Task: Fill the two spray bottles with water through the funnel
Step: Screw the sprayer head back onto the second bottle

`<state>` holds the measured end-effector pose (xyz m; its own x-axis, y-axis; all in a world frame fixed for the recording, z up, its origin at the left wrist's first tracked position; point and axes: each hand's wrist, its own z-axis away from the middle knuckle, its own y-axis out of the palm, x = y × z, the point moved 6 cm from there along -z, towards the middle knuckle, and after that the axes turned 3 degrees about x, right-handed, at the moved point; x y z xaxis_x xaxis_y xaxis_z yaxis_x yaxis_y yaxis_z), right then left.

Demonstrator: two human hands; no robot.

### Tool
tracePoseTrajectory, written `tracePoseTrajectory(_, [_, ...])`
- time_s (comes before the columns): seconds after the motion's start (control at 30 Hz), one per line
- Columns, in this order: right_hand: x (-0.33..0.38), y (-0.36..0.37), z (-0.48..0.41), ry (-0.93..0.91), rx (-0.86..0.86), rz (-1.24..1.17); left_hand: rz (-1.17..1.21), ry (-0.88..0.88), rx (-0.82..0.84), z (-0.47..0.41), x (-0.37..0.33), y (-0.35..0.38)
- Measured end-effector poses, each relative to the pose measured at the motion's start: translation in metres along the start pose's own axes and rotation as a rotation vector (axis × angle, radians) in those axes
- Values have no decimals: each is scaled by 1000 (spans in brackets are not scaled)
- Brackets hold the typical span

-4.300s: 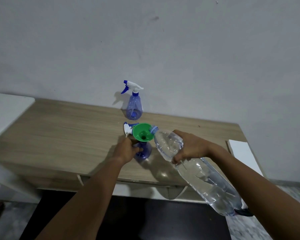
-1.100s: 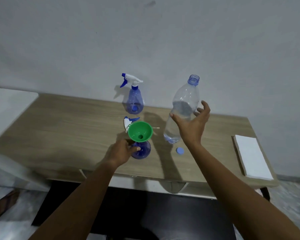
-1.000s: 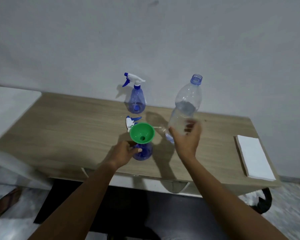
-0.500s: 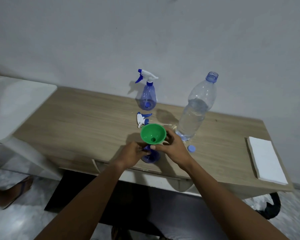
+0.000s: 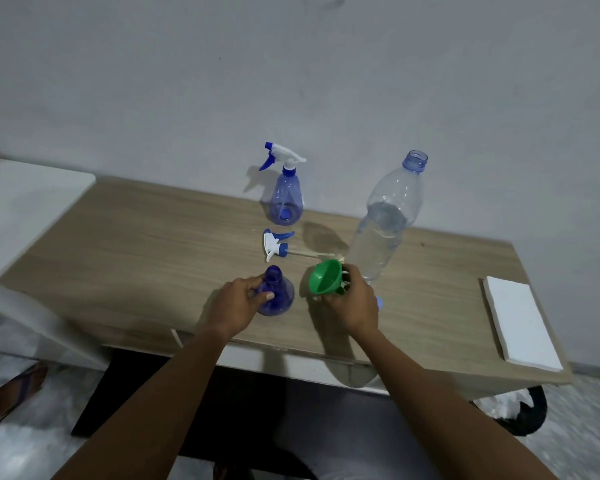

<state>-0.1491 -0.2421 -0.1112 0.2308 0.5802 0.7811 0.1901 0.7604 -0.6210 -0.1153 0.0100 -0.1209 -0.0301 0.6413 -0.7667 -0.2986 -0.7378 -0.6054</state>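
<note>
Standing near the front edge of a wooden table, an open-necked blue spray bottle is gripped around its neck and shoulder by the left hand. At about 3 o'clock from that bottle, a green funnel is held clear of the bottle by the right hand, whose fingers are closed around its spout; the funnel is tilted so that its wide mouth faces the left hand. At 12 o'clock from the held bottle, a detached white and blue trigger head is seen lying on the table with its thin dip tube stretched toward 3 o'clock. Further toward 12 o'clock, close to the wall, a second spray bottle is standing upright with its trigger head fitted. At 1 o'clock from the funnel, a large clear water bottle is standing uncapped, partly filled. A small blue cap is glimpsed just behind the right hand. A white folded cloth is lying at the table's 3 o'clock end.
</note>
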Motion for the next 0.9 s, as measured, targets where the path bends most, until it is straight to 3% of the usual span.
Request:
tracePoseTrajectory(0.23, [-14,12,5,47,-50,175,34,18,-10,-10,8,-4])
tracePoseTrajectory(0.43, [-11,2,11,-4,-81,82,31,9,-40,-13,6,-8])
tracePoseTrajectory(0.57, [14,1,-2,-153,-149,31,10,3,-36,-19,8,-18])
tracePoseTrajectory(0.7, [61,24,-36,-260,-81,164,4,-11,-42,-23,9,-28])
tracePoseTrajectory(0.9, [83,88,-103,-220,183,349,13,21,-37,-29,20,-40])
